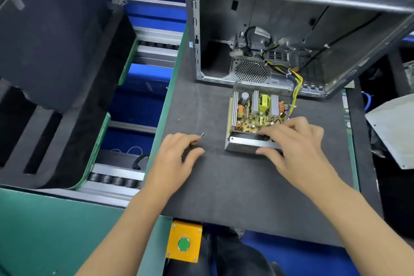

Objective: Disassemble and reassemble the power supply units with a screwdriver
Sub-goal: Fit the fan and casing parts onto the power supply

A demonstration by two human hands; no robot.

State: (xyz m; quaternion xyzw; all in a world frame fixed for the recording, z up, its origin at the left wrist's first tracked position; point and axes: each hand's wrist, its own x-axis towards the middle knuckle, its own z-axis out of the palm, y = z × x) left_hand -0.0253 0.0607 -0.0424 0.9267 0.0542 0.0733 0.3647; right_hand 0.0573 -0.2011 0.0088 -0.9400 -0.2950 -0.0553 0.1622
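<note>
Screwdriver (192, 144) and power supply unit (257, 119) sit side by side on the dark foam mat (224, 186), and that sideways gap is what my next move turns on. My left hand (177, 159) is curled over the screwdriver's dark handle, thumb on the near side, fingers over the top; the tool lies flat on the mat under my palm. Its long axis runs up and to the right, and the bright metal tip (202, 134) pokes out past my fingers, aimed towards the unit's near left corner. The tip is near the unit but not touching it; bare mat lies between them.

My right hand (295, 141) is the one on the unit. Its fingers curl over the near edge of the open box, fingertips reaching in beside the black fan, while the thumb presses the perforated metal front wall. So the right hand steadies the work, and the left hand has the tool and must travel rightwards to reach it.

The unit is open on top, its cover off. I see a yellowish circuit board, upright silver heat sinks, a yellow transformer, copper coils and a grey capacitor. A bundle of yellow and black wires (295, 87) leaves its far right corner and runs into the open metal computer case (291, 29) standing just behind it. I judge the unit disassembled at this point, with any screws too small for me to make out.
</note>
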